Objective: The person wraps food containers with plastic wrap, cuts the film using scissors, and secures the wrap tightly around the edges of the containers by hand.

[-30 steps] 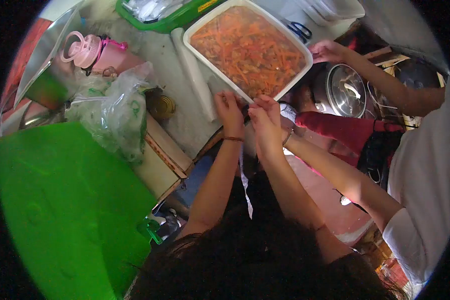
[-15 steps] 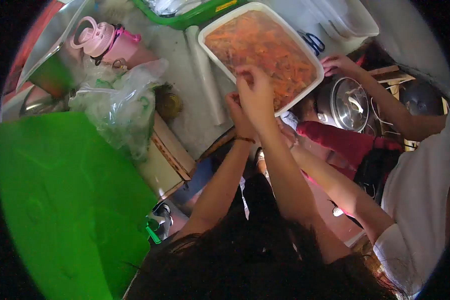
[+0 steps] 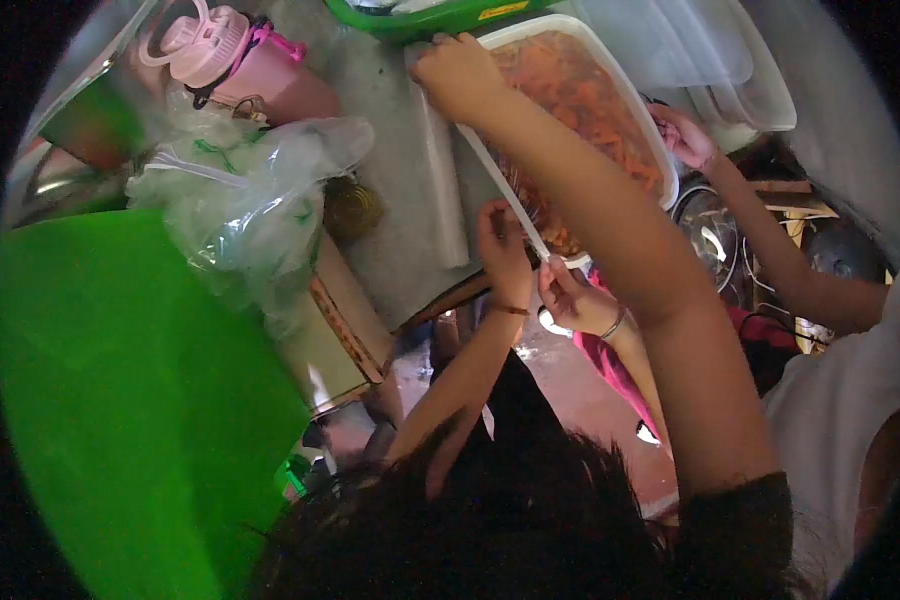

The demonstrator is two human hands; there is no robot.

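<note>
A white rectangular tub (image 3: 497,167) holds orange shredded food that looks like carrot, with a glossy clear layer over it. My right hand (image 3: 460,78) reaches across to the tub's far left corner, fingers curled down; what they grip is hidden. Beside the near left rim is my left hand (image 3: 505,255), a thin bracelet on its wrist. Its fingers are curled in, and anything between them is too small to make out. A pale roll (image 3: 444,190) lies along the tub's left side, its far end close to my right hand.
A co-worker's hands are at the tub's near corner (image 3: 572,298) and right side (image 3: 685,137). To the left are a pink bottle (image 3: 255,75), clear plastic bags (image 3: 255,205) and a large green sheet (image 3: 120,400). Clear containers (image 3: 710,60) and a glass-lidded pot (image 3: 708,235) stand right.
My right hand has moved from over the tub's near left side to its far left corner. My left hand is slightly lower. The co-worker's near hand now shows at the tub's near corner.
</note>
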